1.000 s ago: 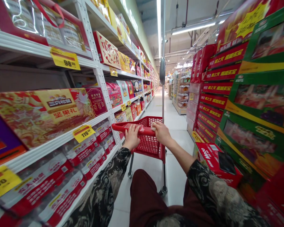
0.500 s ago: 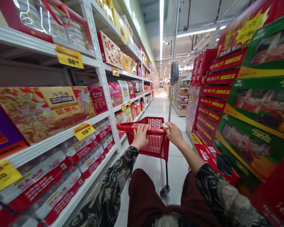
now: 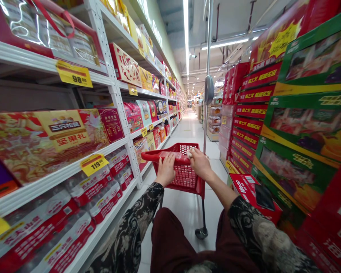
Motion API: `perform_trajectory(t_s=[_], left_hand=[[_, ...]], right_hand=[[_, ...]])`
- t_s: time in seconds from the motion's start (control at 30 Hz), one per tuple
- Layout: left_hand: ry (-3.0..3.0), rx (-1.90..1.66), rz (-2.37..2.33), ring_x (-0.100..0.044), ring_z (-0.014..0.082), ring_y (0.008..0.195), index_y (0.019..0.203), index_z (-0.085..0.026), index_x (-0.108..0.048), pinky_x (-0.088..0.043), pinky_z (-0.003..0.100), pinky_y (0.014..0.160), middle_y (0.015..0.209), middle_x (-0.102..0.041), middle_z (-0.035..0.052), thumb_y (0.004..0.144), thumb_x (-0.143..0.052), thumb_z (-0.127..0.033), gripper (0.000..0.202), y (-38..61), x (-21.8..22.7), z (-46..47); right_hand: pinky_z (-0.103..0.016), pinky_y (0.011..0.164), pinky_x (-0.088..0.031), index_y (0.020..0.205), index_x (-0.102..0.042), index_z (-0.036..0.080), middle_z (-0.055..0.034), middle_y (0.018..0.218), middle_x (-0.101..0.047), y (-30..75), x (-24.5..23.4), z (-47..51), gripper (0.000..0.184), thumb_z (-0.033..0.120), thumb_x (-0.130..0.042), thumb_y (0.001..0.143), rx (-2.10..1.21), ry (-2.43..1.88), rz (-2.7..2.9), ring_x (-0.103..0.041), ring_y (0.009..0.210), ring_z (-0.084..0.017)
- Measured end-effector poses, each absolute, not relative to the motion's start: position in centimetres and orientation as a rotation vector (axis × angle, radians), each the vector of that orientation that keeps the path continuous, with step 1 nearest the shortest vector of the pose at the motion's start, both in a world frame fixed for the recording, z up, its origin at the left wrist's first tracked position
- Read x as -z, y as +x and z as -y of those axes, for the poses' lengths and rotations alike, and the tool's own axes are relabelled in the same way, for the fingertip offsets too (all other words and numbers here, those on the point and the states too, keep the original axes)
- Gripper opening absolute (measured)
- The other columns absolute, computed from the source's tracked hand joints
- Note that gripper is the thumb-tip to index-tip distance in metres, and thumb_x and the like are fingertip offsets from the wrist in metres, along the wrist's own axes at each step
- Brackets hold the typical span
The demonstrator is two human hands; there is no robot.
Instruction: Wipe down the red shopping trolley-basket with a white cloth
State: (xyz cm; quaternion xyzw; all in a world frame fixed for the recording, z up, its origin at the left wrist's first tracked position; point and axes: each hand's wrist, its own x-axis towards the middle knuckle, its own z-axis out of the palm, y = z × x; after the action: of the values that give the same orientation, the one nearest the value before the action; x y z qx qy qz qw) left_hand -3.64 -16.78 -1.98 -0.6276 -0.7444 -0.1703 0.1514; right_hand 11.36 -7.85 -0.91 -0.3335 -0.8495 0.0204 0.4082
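Right hand (image 3: pixel 200 163) is gripping the cart (image 3: pixel 184 181) handle (image 3: pixel 182 158), left hand (image 3: pixel 166 170) is resting there, grip unclear; pushing straight is likely needing both.

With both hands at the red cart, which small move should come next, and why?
Perhaps ease the red cart slightly rightward: its left corner looks closer to the white shelf than its right side does to the stacked boxes. Left hand and right hand are both at its handle.
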Motion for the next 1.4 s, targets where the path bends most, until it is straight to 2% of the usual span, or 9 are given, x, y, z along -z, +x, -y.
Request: perform_trajectory(t_s=[0.13,0.3,0.5,0.73,0.97,1.1,1.23,1.33,1.4], left_hand=[[-1.625,0.555,2.187,-0.020,0.0237,0.139,0.138,-0.009,-0.032,-0.016,0.053,0.113,0.149,-0.028,0.0129,0.069,-0.043,-0.010,0.070,-3.9,2.9,16.7],[-1.643,0.465,2.169,-0.019,0.0250,0.140,0.139,-0.010,-0.030,-0.016,0.056,0.111,0.150,-0.026,0.0126,0.070,-0.043,-0.012,0.071,-3.0,3.1,16.1],[-1.701,0.432,2.107,-0.025,0.0227,0.137,0.138,-0.013,-0.035,-0.022,0.050,0.110,0.148,-0.032,0.0112,0.073,-0.042,-0.015,0.065,-2.6,2.3,16.4],[-1.599,0.494,2.254,-0.022,0.0267,0.138,0.140,-0.010,-0.028,-0.017,0.055,0.111,0.150,-0.025,0.0139,0.072,-0.044,-0.017,0.071,-2.9,2.4,16.1],[-1.656,0.471,2.241,-0.022,0.0270,0.138,0.141,-0.014,-0.028,-0.015,0.057,0.111,0.150,-0.026,0.0123,0.072,-0.045,-0.017,0.071,-2.2,2.1,16.1],[-1.680,0.496,2.219,-0.022,0.0254,0.139,0.141,-0.014,-0.028,-0.014,0.058,0.111,0.150,-0.026,0.0109,0.072,-0.045,-0.017,0.071,-2.4,2.2,16.2],[-1.670,0.518,2.202,-0.019,0.0257,0.139,0.142,-0.012,-0.025,-0.014,0.059,0.110,0.151,-0.024,0.0117,0.072,-0.044,-0.016,0.073,-2.3,2.6,16.0],[-1.661,0.515,2.230,-0.018,0.0268,0.140,0.141,-0.010,-0.025,-0.014,0.060,0.110,0.151,-0.023,0.0126,0.071,-0.045,-0.017,0.074,-2.0,2.6,15.9],[-1.670,0.503,2.242,-0.018,0.0271,0.140,0.141,-0.011,-0.025,-0.013,0.060,0.110,0.151,-0.022,0.0129,0.071,-0.046,-0.018,0.074,-1.8,2.4,15.9]], right_hand=[[-0.035,0.097,-0.040,0.107,-0.062,0.011,-0.0144,0.112,-0.061,14.6,0.8,5.2,0.037,0.007,-0.041,0.077,-0.073,-0.979,1.994,-0.054,0.106,-0.023],[-0.040,0.102,-0.037,0.113,-0.060,0.014,-0.0133,0.121,-0.056,11.9,2.1,7.2,0.040,0.007,-0.041,0.077,0.019,-0.841,2.030,-0.049,0.115,-0.023],[-0.040,0.106,-0.034,0.117,-0.058,0.012,-0.0143,0.131,-0.050,11.0,3.0,8.3,0.044,0.006,-0.041,0.077,0.074,-0.664,2.150,-0.042,0.124,-0.023],[-0.040,0.102,-0.039,0.113,-0.060,0.011,-0.0144,0.120,-0.058,17.3,2.3,3.9,0.042,0.010,-0.039,0.078,-0.131,-0.924,1.859,-0.051,0.115,-0.024],[-0.036,0.104,-0.036,0.115,-0.059,0.015,-0.0098,0.124,-0.058,14.4,1.0,5.0,0.042,0.014,-0.038,0.079,-0.303,-0.814,1.710,-0.050,0.118,-0.020],[-0.039,0.103,-0.035,0.112,-0.061,0.013,-0.0126,0.124,-0.056,15.6,1.4,4.9,0.040,0.013,-0.039,0.079,-0.137,-0.931,1.817,-0.049,0.117,-0.024],[-0.045,0.103,-0.032,0.118,-0.057,0.011,-0.0165,0.133,-0.047,18.0,2.7,4.4,0.042,0.013,-0.040,0.080,0.100,-1.070,1.843,-0.041,0.124,-0.028],[-0.048,0.103,-0.030,0.124,-0.050,0.010,-0.0186,0.134,-0.047,17.4,3.4,5.0,0.043,0.021,-0.041,0.084,0.148,-1.088,1.902,-0.039,0.126,-0.029],[-0.049,0.104,-0.027,0.128,-0.046,0.009,-0.0194,0.136,-0.045,15.9,3.6,5.8,0.050,0.028,-0.048,0.082,0.172,-1.058,1.968,-0.036,0.128,-0.031]])
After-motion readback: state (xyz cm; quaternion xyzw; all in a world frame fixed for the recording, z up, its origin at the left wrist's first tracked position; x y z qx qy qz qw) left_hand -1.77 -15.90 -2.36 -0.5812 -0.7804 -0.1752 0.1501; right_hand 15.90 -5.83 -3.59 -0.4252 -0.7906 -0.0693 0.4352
